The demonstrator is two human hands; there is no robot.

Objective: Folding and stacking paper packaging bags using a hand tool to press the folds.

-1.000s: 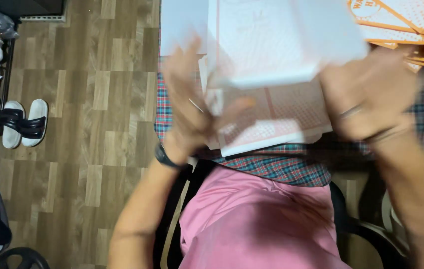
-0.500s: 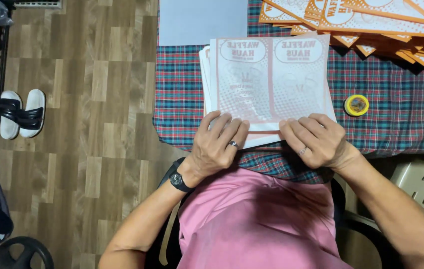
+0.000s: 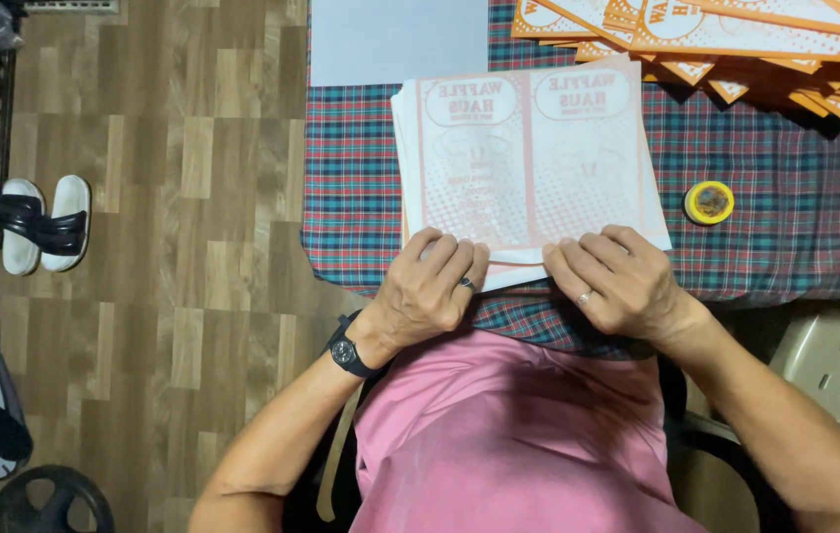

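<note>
A stack of thin white paper sheets (image 3: 528, 158) with faint pink print lies on a table covered by a plaid cloth (image 3: 351, 168). My left hand (image 3: 435, 286), with a ring and a black wristwatch, rests fingers-down on the near left edge of the stack. On the near right edge presses my right hand (image 3: 617, 281), also ringed. Both hands pinch the near edge of the top sheet.
Orange-and-white printed sheets (image 3: 716, 30) are piled at the table's far right. A small round yellow tape roll (image 3: 709, 201) lies right of the stack. A blank white sheet (image 3: 395, 39) lies at the far left. White sandals (image 3: 40, 222) sit on the wood floor; a beige plastic stool (image 3: 834, 365) stands right.
One second ago both hands held the sheets raised and blurred near the camera. The stack has since come down flat on the cloth, and the hands have settled on its near edge.
</note>
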